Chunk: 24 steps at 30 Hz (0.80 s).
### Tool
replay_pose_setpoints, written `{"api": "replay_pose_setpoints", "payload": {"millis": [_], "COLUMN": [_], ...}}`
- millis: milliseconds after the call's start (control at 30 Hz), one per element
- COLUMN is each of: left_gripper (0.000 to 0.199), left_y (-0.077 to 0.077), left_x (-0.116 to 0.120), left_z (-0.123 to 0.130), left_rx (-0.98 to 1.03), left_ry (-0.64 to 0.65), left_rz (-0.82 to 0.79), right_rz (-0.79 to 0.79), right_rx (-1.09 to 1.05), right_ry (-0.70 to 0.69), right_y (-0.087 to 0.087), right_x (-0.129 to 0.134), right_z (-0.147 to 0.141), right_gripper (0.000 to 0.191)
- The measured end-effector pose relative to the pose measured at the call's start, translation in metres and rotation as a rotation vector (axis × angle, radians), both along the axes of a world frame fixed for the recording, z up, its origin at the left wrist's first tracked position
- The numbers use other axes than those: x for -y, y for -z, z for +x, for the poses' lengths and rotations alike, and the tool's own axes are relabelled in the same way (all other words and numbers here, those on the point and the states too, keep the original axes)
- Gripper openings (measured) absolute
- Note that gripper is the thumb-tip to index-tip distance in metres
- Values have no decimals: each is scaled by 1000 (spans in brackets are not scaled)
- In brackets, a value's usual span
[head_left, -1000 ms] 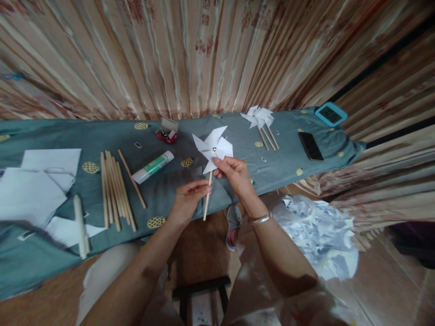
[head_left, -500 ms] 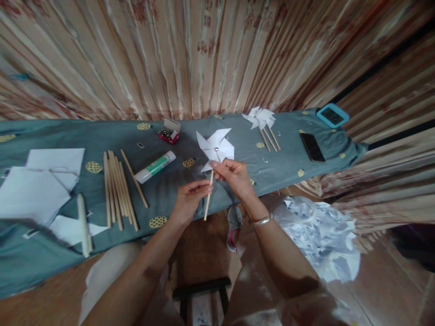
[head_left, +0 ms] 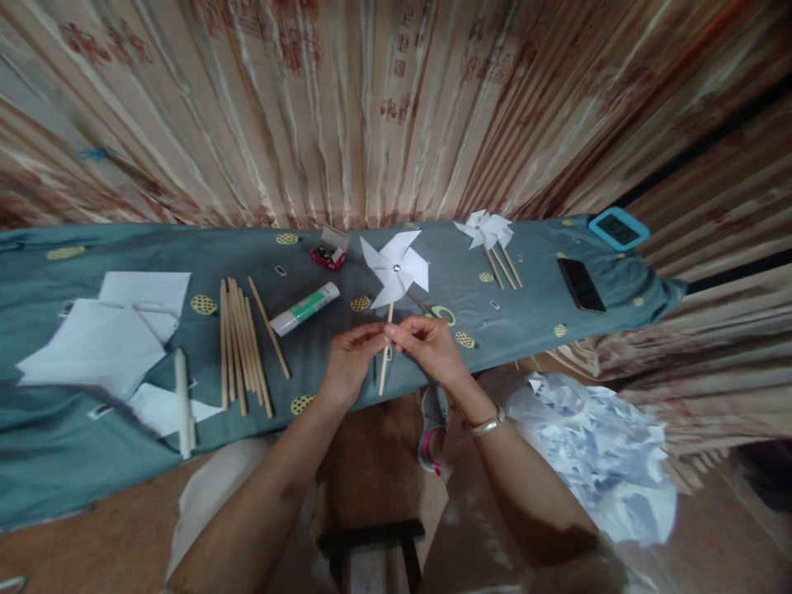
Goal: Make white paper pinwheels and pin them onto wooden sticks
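A white paper pinwheel (head_left: 403, 285) with a silver pin at its centre stands out over the table on a thin wooden stick (head_left: 383, 375). My left hand (head_left: 351, 356) pinches this stick just below the paper blades. From the other side, the thumb and fingers of my right hand (head_left: 431, 345) close on the same spot, the fingertips of both hands meeting. Behind my right hand lies a pair of scissors (head_left: 444, 314) with pale green handles, partly hidden. A glue stick (head_left: 306, 308) and a small open red box of pins (head_left: 329, 252) lie left of the pinwheel.
Several wooden sticks (head_left: 241, 351), white paper sheets (head_left: 99, 346) and a white pen-like tool (head_left: 184, 404) lie at left. Finished pinwheels (head_left: 486, 229), a phone (head_left: 580, 285) and a blue-framed timer (head_left: 619, 228) are at right. A bag of paper scraps (head_left: 594, 454) stands below the table edge.
My right hand has slid down from the blades to the stick, beside my left fingertips. The pinwheel's blades now show fully, and the scissors have come into sight. The view has shifted slightly left.
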<state>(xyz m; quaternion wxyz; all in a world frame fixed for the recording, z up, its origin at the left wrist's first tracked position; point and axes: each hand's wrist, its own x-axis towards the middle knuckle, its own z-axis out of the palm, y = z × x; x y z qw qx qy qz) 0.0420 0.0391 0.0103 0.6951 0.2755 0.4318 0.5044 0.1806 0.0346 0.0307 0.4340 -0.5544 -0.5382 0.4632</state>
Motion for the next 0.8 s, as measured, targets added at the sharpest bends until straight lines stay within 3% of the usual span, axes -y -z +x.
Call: {"api": "replay_pose_setpoints", "payload": {"millis": [300,800], "left_gripper": [30,31], "left_y": [-7,-7], "left_x": [-9,-11], "left_z": [-7,-11], "left_rx": [57,86], "left_ry": [-124,-141], "left_rz": [1,-8], "right_rz": [43,36], "right_rx": [215,239], "right_ry": [-92,-111], "right_y": [20,24], "right_x": [13,20], "right_z": [-10,-26], "right_gripper": [42,42]}}
